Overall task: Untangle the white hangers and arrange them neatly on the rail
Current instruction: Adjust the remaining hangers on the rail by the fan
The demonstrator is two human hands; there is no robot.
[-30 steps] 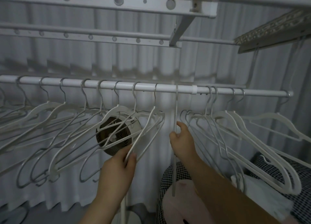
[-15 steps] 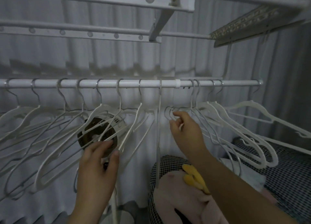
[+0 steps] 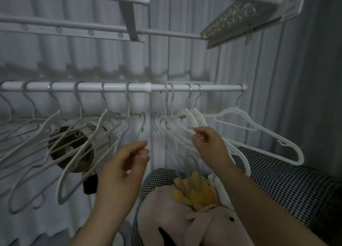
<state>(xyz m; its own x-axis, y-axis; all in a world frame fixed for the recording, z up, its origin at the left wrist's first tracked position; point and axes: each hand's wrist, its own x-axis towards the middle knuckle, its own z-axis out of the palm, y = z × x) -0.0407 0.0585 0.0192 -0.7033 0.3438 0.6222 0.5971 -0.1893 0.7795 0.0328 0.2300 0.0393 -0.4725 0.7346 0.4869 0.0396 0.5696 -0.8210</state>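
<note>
A white rail (image 3: 118, 87) runs across the view with several white hangers on it. The left group (image 3: 77, 134) hangs spaced out and slanted. A tangled bunch (image 3: 166, 122) crowds just right of the rail's joint, and one hanger (image 3: 259, 131) hangs apart at the rail's right end. My right hand (image 3: 209, 146) reaches into the tangled bunch and pinches a thin hanger arm between thumb and fingertips. Below the rail's middle, my left hand (image 3: 125, 164) hovers with relaxed fingers and holds nothing.
A round fan (image 3: 72, 149) stands behind the left hangers. Below lie a checked cloth (image 3: 277, 190) and a pink soft toy (image 3: 166, 218) with a yellow part (image 3: 196, 194). Upper rack bars (image 3: 74, 27) run overhead; a grey curtain hangs behind.
My left hand let go of the left hanger and moved to the middle. My right hand left the edge-on hanger and moved right into the tangled bunch. The view swung right.
</note>
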